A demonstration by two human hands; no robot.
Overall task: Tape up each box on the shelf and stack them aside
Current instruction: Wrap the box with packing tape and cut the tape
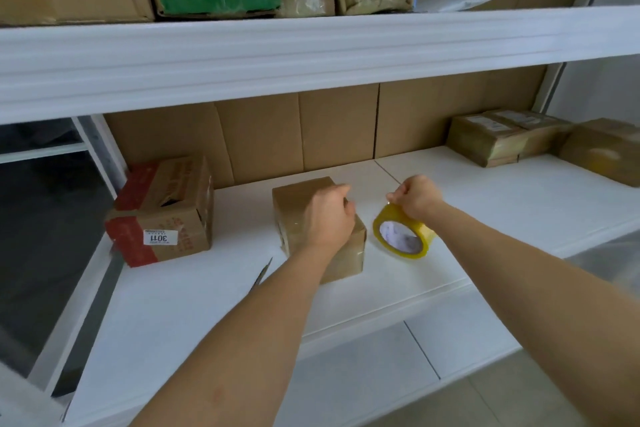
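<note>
far left of the shelf: a printed carton with red bands and a "3011" label is sitting well apart from the work, top flaps looking partly open.

middle: the small brown box is resting on the shelf surface, its long axis running front to back. the left hand is lying over the box's right top edge, fingers curling down onto it and holding it steady. a glossy film is showing on the near faces, so some tape is already on, as far as i can judge.

just right of the box: the yellow tape roll is standing on edge, close beside the box's right side. the right hand is fisting over the top of the roll, pinching at its rim; whether it is holding a free tape end, cannot tell.

key relation: box is lying directly left of the roll, with the left hand already on it, so the next strip probably has to be travelling leftward across the top.

far right: taped parcels are sitting by the back wall.
</note>
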